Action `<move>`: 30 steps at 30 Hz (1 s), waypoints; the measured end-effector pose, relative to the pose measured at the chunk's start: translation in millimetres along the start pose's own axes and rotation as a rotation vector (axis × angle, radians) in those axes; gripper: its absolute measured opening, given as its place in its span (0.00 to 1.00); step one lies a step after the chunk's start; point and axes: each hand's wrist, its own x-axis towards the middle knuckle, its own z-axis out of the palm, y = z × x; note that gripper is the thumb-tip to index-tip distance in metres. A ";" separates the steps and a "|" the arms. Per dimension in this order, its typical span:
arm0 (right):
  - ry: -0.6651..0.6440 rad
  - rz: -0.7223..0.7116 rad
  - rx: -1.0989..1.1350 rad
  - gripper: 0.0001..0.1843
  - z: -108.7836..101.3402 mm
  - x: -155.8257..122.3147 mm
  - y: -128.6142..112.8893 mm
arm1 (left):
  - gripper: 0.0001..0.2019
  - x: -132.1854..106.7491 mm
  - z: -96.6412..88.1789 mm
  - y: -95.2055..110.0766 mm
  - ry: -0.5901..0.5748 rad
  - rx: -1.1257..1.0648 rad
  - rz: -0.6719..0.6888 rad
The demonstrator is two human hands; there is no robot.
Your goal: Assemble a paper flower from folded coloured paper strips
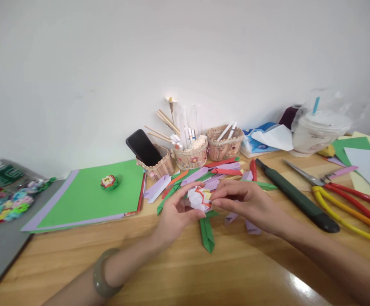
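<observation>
Between my two hands is a folded paper flower (199, 199) with white, orange and yellow petals. My left hand (177, 209) is closed around its left side, thumb below and fingers behind. The fingertips of my right hand (240, 196) pinch at the flower's right edge. Green folded paper strips (207, 236) stick out beneath the flower; whether they are joined to it I cannot tell. Behind my hands lies a pile of folded paper strips (200, 174) in purple, green, red and orange. A small finished-looking paper flower (109, 182) rests on the green paper (76, 204) at left.
Along the wall stand small baskets (191, 158) holding sticks and pens, one with a phone (144, 148). Right of my hands lie a dark green cutter-like tool (299, 197), scissors (318, 180) and yellow-handled pliers or shears (347, 216). A lidded cup (318, 131) stands behind.
</observation>
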 end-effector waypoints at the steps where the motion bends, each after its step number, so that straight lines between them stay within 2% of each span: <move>1: 0.005 -0.004 -0.003 0.07 -0.1 0.5 0.9 | 0.27 0.0 -0.3 -0.3 0.001 0.003 -0.003; 7: 0.043 0.017 -0.102 0.09 2.7 1.5 -3.4 | 0.26 -0.8 -0.9 -0.6 -0.007 0.022 -0.030; 14: 0.067 -0.194 -0.310 0.07 4.4 -0.8 -1.4 | 0.27 0.5 -1.4 -1.3 -0.012 0.010 -0.026; 20: 0.068 -0.280 -0.370 0.06 3.8 -1.8 -1.9 | 0.27 0.5 -2.8 -3.7 -0.018 -0.012 -0.017; 24: 0.114 -0.364 -0.433 0.05 5.0 -2.7 -1.3 | 0.27 0.1 -2.8 -3.8 -0.002 -0.001 -0.031; 30: 0.139 -0.411 -0.474 0.07 7.7 -4.4 5.2 | 0.28 -0.2 -2.2 -3.3 -0.005 0.014 -0.030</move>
